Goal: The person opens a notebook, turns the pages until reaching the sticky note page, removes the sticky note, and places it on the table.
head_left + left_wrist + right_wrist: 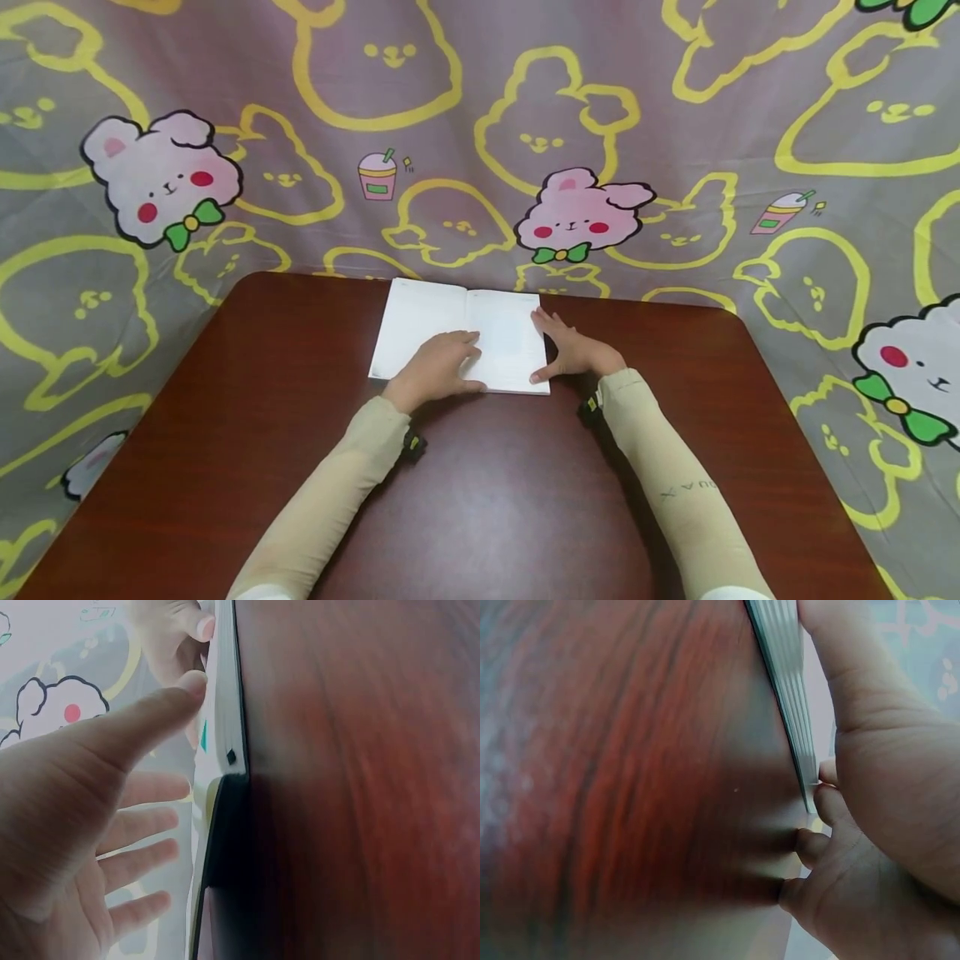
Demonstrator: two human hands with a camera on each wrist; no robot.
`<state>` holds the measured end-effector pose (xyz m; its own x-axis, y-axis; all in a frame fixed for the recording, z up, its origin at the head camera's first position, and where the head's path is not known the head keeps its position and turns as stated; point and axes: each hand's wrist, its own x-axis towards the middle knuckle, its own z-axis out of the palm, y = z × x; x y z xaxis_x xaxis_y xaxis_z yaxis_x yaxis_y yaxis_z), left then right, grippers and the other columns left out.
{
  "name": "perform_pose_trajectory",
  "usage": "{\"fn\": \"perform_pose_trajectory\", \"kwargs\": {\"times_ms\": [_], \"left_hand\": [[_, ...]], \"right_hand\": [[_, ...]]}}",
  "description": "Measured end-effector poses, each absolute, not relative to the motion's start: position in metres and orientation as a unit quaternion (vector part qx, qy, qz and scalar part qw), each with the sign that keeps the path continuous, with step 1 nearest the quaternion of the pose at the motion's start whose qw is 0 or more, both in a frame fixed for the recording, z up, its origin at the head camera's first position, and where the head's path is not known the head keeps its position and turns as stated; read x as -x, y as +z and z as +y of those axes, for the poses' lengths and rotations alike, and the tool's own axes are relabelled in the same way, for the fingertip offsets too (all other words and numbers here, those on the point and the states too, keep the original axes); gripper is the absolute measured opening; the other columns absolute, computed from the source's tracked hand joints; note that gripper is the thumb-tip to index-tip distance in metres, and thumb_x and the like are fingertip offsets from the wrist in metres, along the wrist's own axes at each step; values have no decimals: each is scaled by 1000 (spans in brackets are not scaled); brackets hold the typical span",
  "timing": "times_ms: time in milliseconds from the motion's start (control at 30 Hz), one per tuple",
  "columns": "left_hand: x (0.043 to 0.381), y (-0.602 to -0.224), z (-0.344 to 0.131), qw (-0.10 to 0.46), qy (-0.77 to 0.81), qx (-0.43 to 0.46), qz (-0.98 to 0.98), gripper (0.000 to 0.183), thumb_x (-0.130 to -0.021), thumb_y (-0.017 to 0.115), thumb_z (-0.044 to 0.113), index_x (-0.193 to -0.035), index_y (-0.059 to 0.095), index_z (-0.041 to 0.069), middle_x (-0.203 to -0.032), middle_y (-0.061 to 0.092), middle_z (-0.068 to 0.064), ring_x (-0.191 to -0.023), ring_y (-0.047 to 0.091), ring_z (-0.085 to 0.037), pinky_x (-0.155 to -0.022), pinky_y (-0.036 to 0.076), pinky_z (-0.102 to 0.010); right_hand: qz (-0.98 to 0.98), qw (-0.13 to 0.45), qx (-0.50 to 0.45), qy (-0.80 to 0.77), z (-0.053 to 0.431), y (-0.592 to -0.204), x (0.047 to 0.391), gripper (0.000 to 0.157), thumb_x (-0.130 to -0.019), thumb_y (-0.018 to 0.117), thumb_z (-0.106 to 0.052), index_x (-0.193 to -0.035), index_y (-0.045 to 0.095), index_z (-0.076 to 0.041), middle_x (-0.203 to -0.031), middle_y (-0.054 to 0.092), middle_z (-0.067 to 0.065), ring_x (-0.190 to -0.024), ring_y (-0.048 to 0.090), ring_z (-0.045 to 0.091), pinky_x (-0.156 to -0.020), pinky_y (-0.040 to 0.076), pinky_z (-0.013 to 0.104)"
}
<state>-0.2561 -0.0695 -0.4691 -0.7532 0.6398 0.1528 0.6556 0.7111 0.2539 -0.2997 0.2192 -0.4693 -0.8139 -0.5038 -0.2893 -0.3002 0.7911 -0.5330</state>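
Observation:
An open book (420, 312) with mostly white pages lies at the far side of the table. My left hand (437, 367) reaches over its middle near the fold, thumb toward the near edge and fingers extended. In the left wrist view that thumb touches the page beside the thick page block (226, 697). At the book's right side, my right hand (576, 350) spreads its fingers along the outer edge, with its thumb at the near right corner. The right wrist view shows the layered page edges (784, 660) beside the thumb, and fingertips (793, 889) down by the tabletop.
The dark red-brown wooden table (480, 500) has rounded far corners. Close behind it hangs a grey curtain (450, 150) with yellow outlines and cartoon bunnies. Each wrist carries a small black strapped device, such as the left one (413, 445).

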Motion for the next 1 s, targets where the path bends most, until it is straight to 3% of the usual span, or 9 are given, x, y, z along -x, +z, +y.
{"fn": "perform_pose_trajectory", "kwargs": {"times_ms": [300,767,1000], "left_hand": [[256,-470,-66,44,-180,377,-907,45,-81,87,33,-113,75,3,-141,61,-17,-134,56,-31,-116,41,-41],[249,-472,-63,123,-108,448,-879,15,-84,83,21,-77,77,10,-126,71,-11,-119,65,-26,-107,49,-39],[242,-470,-55,128,-72,434,-889,9,-84,77,11,-75,76,8,-123,71,-8,-121,63,-26,-113,43,-49]], "right_hand": [[925,207,217,-234,218,-468,300,129,-76,89,-43,-164,3,-4,-171,-4,16,-156,-7,43,-121,2,69],[920,214,224,-241,218,-471,298,129,-76,88,-46,-164,2,-5,-171,-6,15,-156,-8,44,-121,2,70],[920,209,221,-248,223,-472,301,128,-75,89,-46,-164,6,-8,-172,-1,11,-157,-6,39,-124,9,63]]}}
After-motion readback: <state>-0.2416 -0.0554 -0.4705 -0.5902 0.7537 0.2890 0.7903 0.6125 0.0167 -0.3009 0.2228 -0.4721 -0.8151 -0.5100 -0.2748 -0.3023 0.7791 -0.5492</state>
